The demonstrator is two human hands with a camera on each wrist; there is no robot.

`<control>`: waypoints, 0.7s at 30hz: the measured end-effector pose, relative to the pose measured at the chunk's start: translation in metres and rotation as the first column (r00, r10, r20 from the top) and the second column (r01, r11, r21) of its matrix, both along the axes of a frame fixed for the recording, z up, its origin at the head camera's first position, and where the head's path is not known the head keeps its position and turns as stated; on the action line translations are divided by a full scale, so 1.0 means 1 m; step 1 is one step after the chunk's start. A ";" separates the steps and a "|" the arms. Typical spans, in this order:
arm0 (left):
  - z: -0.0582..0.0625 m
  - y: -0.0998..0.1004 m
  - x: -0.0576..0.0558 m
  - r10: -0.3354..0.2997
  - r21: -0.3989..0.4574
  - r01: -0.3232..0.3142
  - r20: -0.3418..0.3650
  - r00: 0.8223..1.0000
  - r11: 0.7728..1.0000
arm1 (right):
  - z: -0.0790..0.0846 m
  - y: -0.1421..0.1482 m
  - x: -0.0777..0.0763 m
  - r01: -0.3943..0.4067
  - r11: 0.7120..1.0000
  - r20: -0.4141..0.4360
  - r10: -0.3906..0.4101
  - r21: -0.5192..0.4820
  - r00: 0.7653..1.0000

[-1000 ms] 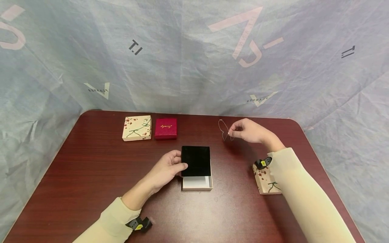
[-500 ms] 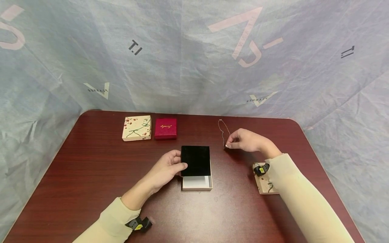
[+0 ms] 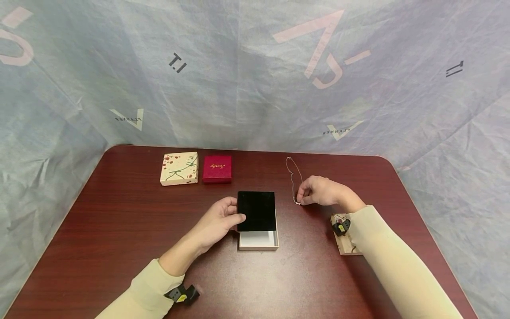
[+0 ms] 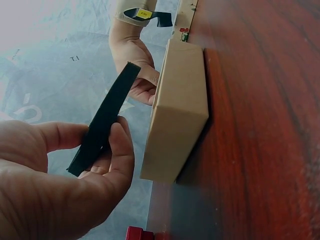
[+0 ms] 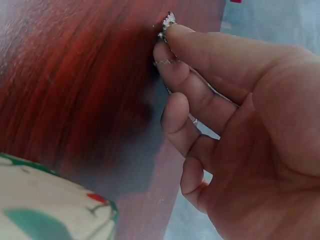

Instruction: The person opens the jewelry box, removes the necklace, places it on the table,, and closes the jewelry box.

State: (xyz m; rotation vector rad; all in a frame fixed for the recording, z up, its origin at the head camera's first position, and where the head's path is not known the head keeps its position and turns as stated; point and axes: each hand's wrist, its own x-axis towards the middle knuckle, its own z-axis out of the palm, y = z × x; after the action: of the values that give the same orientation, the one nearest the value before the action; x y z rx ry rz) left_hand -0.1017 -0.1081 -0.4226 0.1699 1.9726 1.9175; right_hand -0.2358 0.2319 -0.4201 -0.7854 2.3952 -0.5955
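Between thumb and fingers my left hand (image 3: 217,221) pinches a flat black pad (image 3: 256,210) by its left edge. In the left wrist view the pad (image 4: 105,120) is tilted and apart from the cream box base (image 4: 177,100). From the head, the pad covers the far part of that open base (image 3: 258,247), whose pale inside shows at the near end. My right hand (image 3: 320,190) pinches a thin chain necklace (image 3: 292,177) near its sparkling pendant (image 5: 169,21), close over the table. The chain's far end stretches away from me.
At the back left stand a cream flower-print box (image 3: 179,168) and a red box (image 3: 217,169) with gold lettering. A flower-print lid (image 3: 345,241) lies under my right forearm, partly hidden. A printed cloth hangs behind the brown table (image 3: 119,212).
My right hand has come nearer to me, drawing the pendant end of the necklace along so the chain is more stretched. The left hand and black pad have stayed in place.
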 end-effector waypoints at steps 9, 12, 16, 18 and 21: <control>0.000 0.000 0.000 0.001 -0.006 -0.001 0.001 1.000 1.000 | -0.002 0.002 0.000 0.009 0.999 -0.072 -0.006 0.050 0.997; 0.000 0.000 0.000 0.001 -0.004 -0.001 0.002 1.000 1.000 | -0.003 0.002 0.000 0.008 0.999 -0.079 -0.004 0.048 0.997; -0.001 0.000 -0.001 -0.002 0.000 0.002 0.009 1.000 1.000 | -0.004 0.003 0.001 0.004 0.999 -0.079 -0.001 0.042 0.997; -0.002 0.001 -0.001 -0.003 0.000 0.003 0.011 1.000 1.000 | -0.004 0.003 0.001 0.009 0.999 -0.080 -0.006 0.037 0.997; -0.003 0.001 -0.001 -0.002 -0.003 0.002 0.010 1.000 1.000 | -0.005 0.004 0.001 0.020 0.999 -0.074 -0.018 0.027 0.997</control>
State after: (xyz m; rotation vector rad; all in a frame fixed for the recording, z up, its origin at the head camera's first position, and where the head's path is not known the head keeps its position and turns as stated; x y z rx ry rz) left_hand -0.1027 -0.1074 -0.4255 0.1611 1.9673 1.9103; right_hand -0.2345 0.2358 -0.4249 -0.7867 2.4755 -0.5488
